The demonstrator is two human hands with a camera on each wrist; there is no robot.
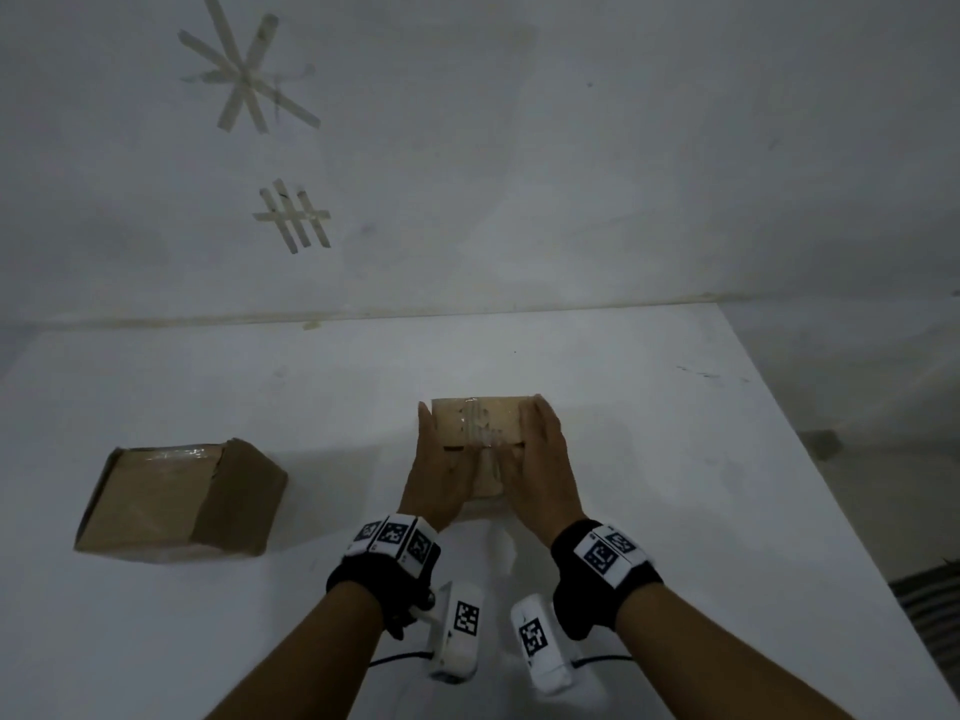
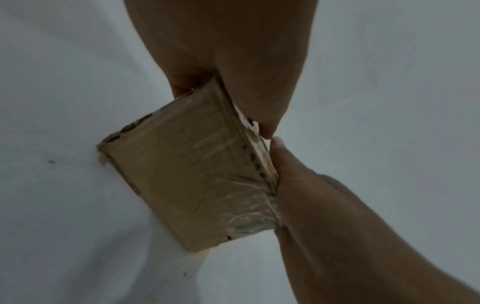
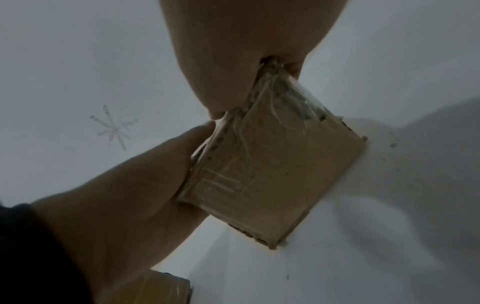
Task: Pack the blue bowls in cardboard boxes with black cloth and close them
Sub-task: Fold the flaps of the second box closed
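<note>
A small closed cardboard box point(image 1: 478, 423) with clear tape on its top stands on the white table, straight ahead of me. My left hand point(image 1: 436, 475) holds its left side and my right hand point(image 1: 540, 470) its right side. In both wrist views the box point(image 2: 187, 174) point(image 3: 272, 174) has a corner wedged between thumb and fingers, and the two thumb tips meet on its top edge. No blue bowl or black cloth shows in any view.
A larger brown cardboard box point(image 1: 176, 501), closed and taped, sits on the table to the left. The table's right edge point(image 1: 831, 459) runs diagonally close by. A white wall with tape marks point(image 1: 249, 70) rises behind the table.
</note>
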